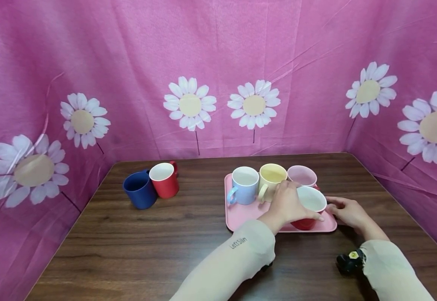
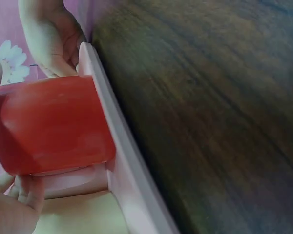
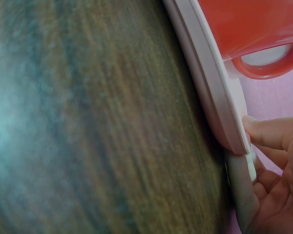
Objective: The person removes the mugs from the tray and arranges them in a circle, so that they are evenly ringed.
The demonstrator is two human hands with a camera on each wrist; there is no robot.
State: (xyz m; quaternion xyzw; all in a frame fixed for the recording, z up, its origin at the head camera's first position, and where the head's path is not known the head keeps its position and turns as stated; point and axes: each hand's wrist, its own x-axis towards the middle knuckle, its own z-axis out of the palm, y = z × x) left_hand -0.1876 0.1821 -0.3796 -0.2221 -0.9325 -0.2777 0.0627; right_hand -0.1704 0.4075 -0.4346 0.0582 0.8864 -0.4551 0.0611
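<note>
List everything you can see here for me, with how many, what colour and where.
Held red mug: one, red with white inside, tray's right part
Pink mug: one, pale pink, behind that red mug
Yellow mug: one, pale yellow, tray's back middle
Light blue mug: one, light blue, tray's back left
Tray: one, pink, right half of table
Dark blue mug: one, dark blue, table's left
Other red mug: one, red with white inside, beside dark blue mug
Table: one, brown, underneath
Cloth: pink backdrop, around table
Daisies: six, white with yellowish centres, on cloth
Sleeves: two, cream, both arms
Hands: two; left gripping held mug, right gripping tray's edge
</note>
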